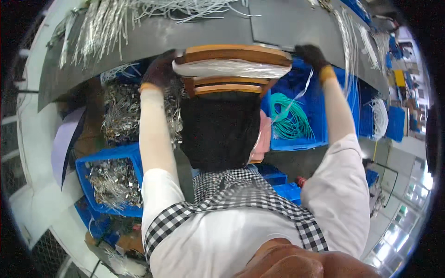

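Note:
A wooden chair (pixel 236 54) stands in front of me, its back rail partly wrapped in clear plastic and its seat covered by a black cushion or cloth (pixel 220 129). My left hand (pixel 160 70), in a dark glove, is closed at the left end of that rail. Close to the rail's right end, by the table edge, is my right hand (pixel 314 58), gloved alike. Motion blurs its fingers, so whether it touches the chair or the table cannot be made out. Light sleeves cover both forearms.
A grey worktable (pixel 204 34) bears bundles of white and silvery cables (pixel 104 30). Beneath it, a blue bin (pixel 294 144) holds coiled green cables (pixel 287 116). At left, another blue crate (pixel 85 167) contains small metal-ended cables. Something pink (pixel 263 136) lies beside the chair.

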Available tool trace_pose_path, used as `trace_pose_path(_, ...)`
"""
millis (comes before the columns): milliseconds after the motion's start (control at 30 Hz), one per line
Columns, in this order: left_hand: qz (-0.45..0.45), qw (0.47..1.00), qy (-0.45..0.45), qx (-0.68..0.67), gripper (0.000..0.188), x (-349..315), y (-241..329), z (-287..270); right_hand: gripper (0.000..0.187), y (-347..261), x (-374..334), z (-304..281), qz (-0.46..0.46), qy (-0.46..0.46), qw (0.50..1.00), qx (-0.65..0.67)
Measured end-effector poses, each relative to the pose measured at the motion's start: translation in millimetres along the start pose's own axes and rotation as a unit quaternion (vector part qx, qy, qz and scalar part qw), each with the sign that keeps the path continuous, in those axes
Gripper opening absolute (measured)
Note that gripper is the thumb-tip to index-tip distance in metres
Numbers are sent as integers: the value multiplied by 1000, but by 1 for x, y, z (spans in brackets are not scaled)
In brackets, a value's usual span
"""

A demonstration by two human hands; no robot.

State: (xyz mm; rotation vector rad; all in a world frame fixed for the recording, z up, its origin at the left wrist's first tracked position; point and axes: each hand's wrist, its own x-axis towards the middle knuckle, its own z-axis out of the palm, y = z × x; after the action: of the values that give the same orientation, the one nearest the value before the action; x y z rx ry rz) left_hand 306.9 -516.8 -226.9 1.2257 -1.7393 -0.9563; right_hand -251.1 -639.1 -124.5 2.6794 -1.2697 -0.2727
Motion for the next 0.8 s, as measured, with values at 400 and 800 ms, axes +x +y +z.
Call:
trace_pose_path(400, 253, 956, -59, 140, 34, -111, 180, 172, 25, -361, -220, -10, 200, -71, 861, 463)
trace_pose_path(800, -199, 877, 282, -333, 11, -132, 71, 63, 20, -151, -55, -162, 22, -72, 882, 466)
